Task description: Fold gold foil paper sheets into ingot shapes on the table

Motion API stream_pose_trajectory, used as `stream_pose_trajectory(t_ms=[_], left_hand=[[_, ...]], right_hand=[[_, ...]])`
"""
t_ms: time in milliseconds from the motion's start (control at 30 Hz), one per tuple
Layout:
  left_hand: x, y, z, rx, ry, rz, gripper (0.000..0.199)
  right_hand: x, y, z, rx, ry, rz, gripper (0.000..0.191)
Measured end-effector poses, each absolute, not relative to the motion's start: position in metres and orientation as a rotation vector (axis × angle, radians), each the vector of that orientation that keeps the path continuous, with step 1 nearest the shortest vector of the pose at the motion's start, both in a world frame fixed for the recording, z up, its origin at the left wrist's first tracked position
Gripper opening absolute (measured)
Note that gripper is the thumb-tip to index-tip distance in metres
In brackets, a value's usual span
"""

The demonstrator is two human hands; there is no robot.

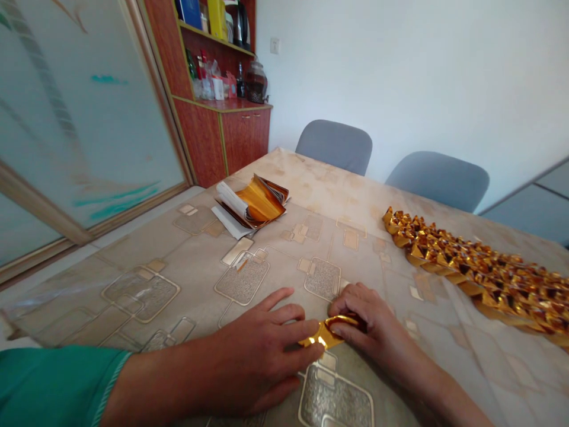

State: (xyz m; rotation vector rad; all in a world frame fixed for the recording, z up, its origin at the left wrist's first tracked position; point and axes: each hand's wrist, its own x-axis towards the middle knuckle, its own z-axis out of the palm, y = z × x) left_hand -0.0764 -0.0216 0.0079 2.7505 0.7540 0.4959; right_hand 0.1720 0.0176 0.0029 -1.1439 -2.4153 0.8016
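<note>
Two bare hands work together at the near edge of a table, with one small piece of gold foil (326,333) between them. Farthest left stands a frosted sliding glass door (80,107) in a wooden frame, and a green sleeve (53,379) enters at the lower left edge. That sleeve leads to the left hand (262,362), which lies low over the patterned table cover (146,267). Its fingers are spread apart, and the lowest of them reach the left end of the foil. Whether the thumb pinches the foil is hidden from this view, so I cannot tell if this hand grips it or only touches it.

The foil is a shiny, bent strip with a looped end, just above the table cover. The right hand (371,326) is closed around that loop, its fingers (351,299) curled close together over the gold.

Up the table from the hands, a stack of gold foil sheets (262,201) lies beside white paper strips (230,200), well out of reach of either fingertip. Behind them stands a red-brown wooden cabinet (208,136), with bottles (204,77) on its shelf. Two grey-blue chairs (333,145) (438,181) stand past the far table edge. Farthest right, a long band of folded gold foil pieces (471,273) lies on the table, well apart from the right hand.
</note>
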Motion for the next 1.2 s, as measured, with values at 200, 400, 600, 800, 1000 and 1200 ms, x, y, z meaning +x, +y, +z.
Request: stream_pose_trajectory(t_ms=[200, 400, 600, 800, 1000, 1200], left_hand=[[-0.076, -0.020, 0.010, 2.758, 0.732, 0.472, 0.039], [-0.073, -0.016, 0.013, 2.766, 0.680, 0.431, 0.036], [-0.071, -0.011, 0.012, 2.751, 0.649, 0.443, 0.035], [-0.075, -0.008, 0.010, 2.760, 0.589, 0.448, 0.037], [-0.090, 0.003, 0.011, 2.803, 0.440, 0.283, 0.057], [-0.069, 0.004, 0.013, 2.663, 0.559, 0.443, 0.021]], right_hand=[[0.176, 0.021, 0.000, -1.091, -2.467, 0.763, 0.013], [0.179, 0.023, -0.003, -1.009, -2.531, 0.628, 0.019], [0.176, 0.012, -0.002, -1.023, -2.674, 0.257, 0.021], [0.168, 0.001, -0.012, -1.172, -2.674, 0.163, 0.011], [0.163, -0.008, -0.006, -1.268, -2.634, 0.226, 0.011], [0.163, -0.007, 0.003, -1.228, -2.556, 0.364, 0.009]])
